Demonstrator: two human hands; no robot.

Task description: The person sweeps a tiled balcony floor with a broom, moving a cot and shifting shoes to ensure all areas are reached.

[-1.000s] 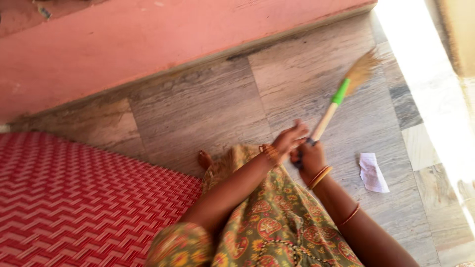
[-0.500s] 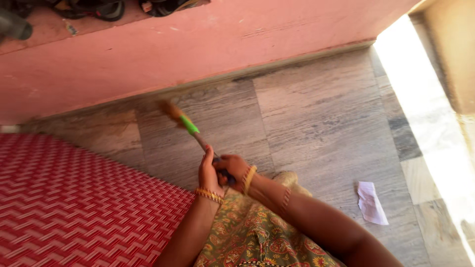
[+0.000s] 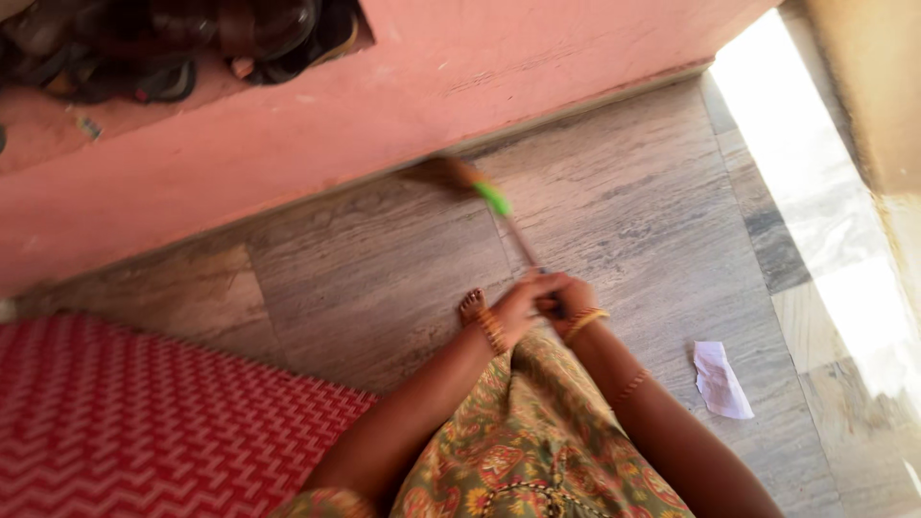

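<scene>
Broom [image 3: 484, 192] gripped at its thin handle by both left hand [image 3: 513, 312] and right hand [image 3: 566, 299], closed together, bristle head down on grey floor tiles [image 3: 384, 278] beside pink wall base [image 3: 288, 153]; sweeping mid-stroke, probably needing a pull toward white paper scrap [image 3: 721, 381].

A home entryway with a tiled floor

Grey stone-look floor tiles [image 3: 384, 278] run up to a pink painted ledge [image 3: 288, 153] where worn sandals and shoes [image 3: 173, 48] are piled; a red zigzag-patterned mat [image 3: 144, 432] covers the floor nearby, and sunlight falls across a doorway threshold [image 3: 815, 173].
</scene>
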